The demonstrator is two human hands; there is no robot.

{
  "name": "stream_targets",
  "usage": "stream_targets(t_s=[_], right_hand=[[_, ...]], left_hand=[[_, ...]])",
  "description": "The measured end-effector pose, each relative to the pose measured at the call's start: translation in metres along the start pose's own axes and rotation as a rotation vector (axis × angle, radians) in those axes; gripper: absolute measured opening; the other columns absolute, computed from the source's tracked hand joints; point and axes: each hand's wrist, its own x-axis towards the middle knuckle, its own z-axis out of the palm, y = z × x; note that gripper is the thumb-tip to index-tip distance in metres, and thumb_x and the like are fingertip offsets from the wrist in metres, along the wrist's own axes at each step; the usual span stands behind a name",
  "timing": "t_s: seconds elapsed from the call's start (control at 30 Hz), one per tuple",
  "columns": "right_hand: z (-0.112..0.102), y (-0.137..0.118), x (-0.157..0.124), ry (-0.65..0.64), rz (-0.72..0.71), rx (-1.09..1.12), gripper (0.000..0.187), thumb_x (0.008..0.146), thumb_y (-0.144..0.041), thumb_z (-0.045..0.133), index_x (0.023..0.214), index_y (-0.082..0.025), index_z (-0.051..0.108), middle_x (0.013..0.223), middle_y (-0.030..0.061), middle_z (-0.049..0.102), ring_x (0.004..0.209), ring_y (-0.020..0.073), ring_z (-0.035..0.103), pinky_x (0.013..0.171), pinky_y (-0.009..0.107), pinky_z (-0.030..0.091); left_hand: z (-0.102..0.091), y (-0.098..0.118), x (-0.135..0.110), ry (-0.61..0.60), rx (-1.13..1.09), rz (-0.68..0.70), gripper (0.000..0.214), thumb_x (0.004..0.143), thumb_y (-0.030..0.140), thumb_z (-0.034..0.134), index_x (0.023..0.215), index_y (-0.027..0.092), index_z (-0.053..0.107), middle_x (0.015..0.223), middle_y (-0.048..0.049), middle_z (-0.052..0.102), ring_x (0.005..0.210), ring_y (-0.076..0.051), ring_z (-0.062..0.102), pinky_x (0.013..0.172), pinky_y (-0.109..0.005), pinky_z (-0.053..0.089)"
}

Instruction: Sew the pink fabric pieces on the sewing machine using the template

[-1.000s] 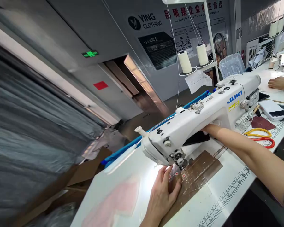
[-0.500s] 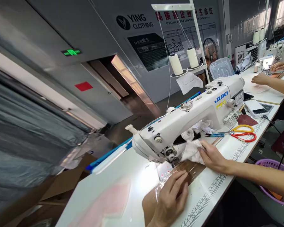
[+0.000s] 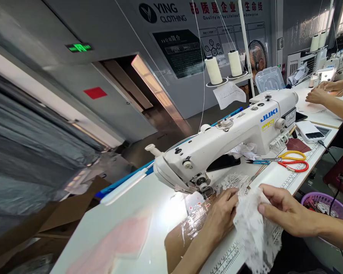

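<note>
A piece of white lace fabric (image 3: pixel 250 228) hangs over the table's front edge, and part of it lies on the table beside the needle area. My right hand (image 3: pixel 287 211) is closed on it, thumb on top. My left hand (image 3: pixel 221 213) is just right of the presser foot, its bent fingers closed at the lace's left edge; the fingertips are partly hidden. Under my left forearm lies a brown plate (image 3: pixel 175 243) with clear tape on it. The white JUKI sewing machine (image 3: pixel 225 140) stands behind both hands, its lamp lighting the table left of the needle.
Scissors with red and yellow handles (image 3: pixel 293 161) and blue thread snips (image 3: pixel 258 161) lie right of the machine. A white device (image 3: pixel 310 131) is farther back. Below the edge stands a purple basket (image 3: pixel 310 196). A co-worker's hands (image 3: pixel 320 93) are at another machine.
My right hand has drawn the white lace from beside the machine toward me and over the table edge, spreading it out. My left hand has moved right, up to the lace.
</note>
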Motion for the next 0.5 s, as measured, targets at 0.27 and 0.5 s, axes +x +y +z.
stream_targets(t_s=[0.27, 0.5], right_hand=[[-0.006, 0.043, 0.042, 0.293, -0.168, -0.557, 0.052, 0.094, -0.052, 0.05, 0.132, -0.015, 0.049, 0.124, 0.0163, 0.057, 0.117, 0.0269, 0.056, 0.101, 0.044, 0.047], [-0.037, 0.042, 0.028, 0.415, -0.214, -0.461, 0.028, 0.09, -0.032, 0.053, 0.107, -0.02, 0.071, 0.109, 0.01, 0.069, 0.11, 0.0233, 0.062, 0.1, 0.038, 0.048]], left_hand=[[0.001, 0.034, 0.017, 0.22, -0.974, -0.622, 0.039, 0.074, 0.045, 0.072, 0.103, 0.019, 0.069, 0.095, -0.0063, 0.072, 0.087, -0.022, 0.067, 0.077, -0.031, 0.052], [-0.021, 0.036, 0.059, -0.06, -0.922, -0.494, 0.039, 0.061, 0.036, 0.083, 0.091, 0.014, 0.07, 0.093, -0.0088, 0.072, 0.085, -0.023, 0.067, 0.076, -0.03, 0.052]])
